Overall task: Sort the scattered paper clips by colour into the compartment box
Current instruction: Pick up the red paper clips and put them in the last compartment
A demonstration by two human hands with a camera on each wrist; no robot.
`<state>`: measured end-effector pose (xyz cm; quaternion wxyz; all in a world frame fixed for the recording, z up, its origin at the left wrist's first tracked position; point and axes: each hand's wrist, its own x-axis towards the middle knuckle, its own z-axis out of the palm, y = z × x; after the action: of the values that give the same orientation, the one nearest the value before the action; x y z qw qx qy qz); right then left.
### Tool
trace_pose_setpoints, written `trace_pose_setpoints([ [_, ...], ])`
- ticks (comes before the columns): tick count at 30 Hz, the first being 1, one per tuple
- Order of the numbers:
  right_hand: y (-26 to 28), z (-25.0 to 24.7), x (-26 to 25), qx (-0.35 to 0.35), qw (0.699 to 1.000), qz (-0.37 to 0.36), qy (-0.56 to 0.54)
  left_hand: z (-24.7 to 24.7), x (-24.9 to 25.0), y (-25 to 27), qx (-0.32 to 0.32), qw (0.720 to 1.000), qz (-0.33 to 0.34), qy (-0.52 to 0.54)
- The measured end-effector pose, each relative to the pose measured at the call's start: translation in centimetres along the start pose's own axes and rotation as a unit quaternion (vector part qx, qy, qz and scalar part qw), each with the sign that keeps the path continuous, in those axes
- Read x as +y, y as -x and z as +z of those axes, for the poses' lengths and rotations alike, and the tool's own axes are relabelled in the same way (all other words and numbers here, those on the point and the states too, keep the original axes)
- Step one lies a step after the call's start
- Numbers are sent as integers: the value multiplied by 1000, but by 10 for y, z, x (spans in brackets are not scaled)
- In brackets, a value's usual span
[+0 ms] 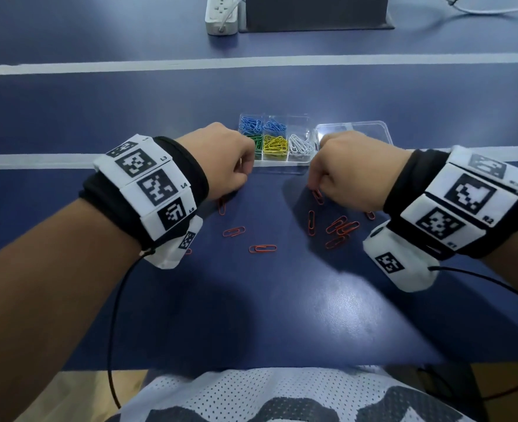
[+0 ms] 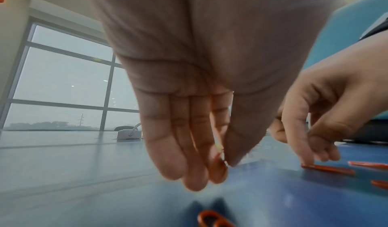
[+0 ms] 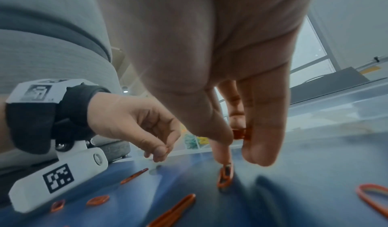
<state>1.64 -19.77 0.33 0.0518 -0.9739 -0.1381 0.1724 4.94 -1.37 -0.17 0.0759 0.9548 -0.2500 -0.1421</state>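
A clear compartment box point(image 1: 300, 161) lies on the blue table, its lid point(image 1: 355, 132) folded open to the right. Its compartments hold blue clips point(image 1: 251, 123), green clips point(image 1: 258, 143), yellow clips point(image 1: 275, 144) and white clips point(image 1: 299, 143). Several orange clips point(image 1: 262, 248) lie scattered in front of it. My left hand point(image 1: 242, 172) hovers at the box's front left, and its thumb and forefinger pinch an orange clip point(image 3: 167, 149). My right hand point(image 1: 315, 182) holds an orange clip point(image 3: 241, 133) against its thumb, while its index fingertip touches another clip point(image 3: 225, 176) on the table.
A white power strip point(image 1: 222, 13) and a dark block point(image 1: 315, 12) stand at the table's far edge, with a white cable point(image 1: 489, 9) to the right. White stripes point(image 1: 251, 60) cross the table. The near table edge runs just before my lap.
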Motion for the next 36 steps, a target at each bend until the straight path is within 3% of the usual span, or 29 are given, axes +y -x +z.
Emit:
trace_pose_setpoints([
  [8,-6,3,-12,-1,1000,15,21,1,-1,15,-1,997,-18,69],
  [15,-7,2,-21,14,1000,-12,24,3,-8,21,-28,999,-39,22],
  [19,-3,1,-25,19,998,-57,33,5,-12,21,-34,998,-55,7],
  [28,15,-1,-7,-54,983,-173,43,4,-10,26,-29,997,-59,50],
  [36,17,4,-5,-112,960,-230,116,8,1,41,-28,997,-14,74],
])
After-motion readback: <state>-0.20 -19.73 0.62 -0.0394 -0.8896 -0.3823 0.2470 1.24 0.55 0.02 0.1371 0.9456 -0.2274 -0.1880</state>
